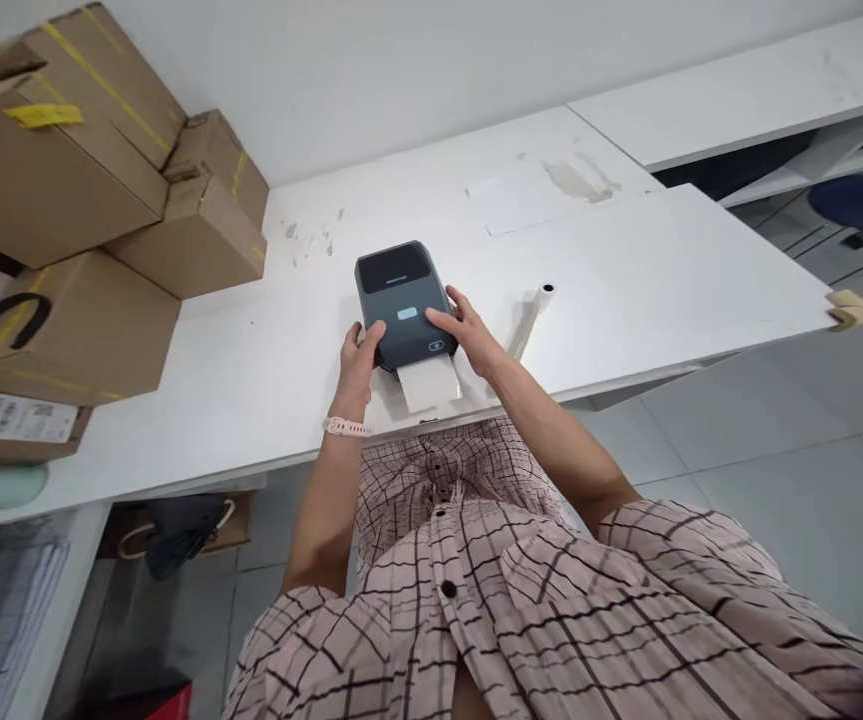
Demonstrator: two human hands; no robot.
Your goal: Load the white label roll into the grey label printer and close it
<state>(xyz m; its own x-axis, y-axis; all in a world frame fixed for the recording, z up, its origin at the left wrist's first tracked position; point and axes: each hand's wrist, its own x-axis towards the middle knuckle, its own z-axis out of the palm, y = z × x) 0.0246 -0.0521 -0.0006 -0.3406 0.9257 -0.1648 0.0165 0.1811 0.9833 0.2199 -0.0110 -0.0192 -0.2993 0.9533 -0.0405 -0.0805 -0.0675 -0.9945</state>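
A dark grey label printer [401, 305] rests on the white table near its front edge. My left hand [358, 362] grips its near left corner, thumb on top and fingers along the side. On the opposite side, my right hand [470, 335] holds the printer with the thumb on the lid and the fingers around the edge. A strip of white label paper [428, 383] comes out of the printer's front and lies toward the table edge. Just right of my right hand is a thin white roll [532, 322] with a dark hollow end.
Several cardboard boxes [210, 235] are stacked at the left end of the table [311, 290]. A pale sheet [510, 205] lies toward the back. A corner guard [855, 309] covers the table's right corner, and a blue stool [862, 205] stands beyond it.
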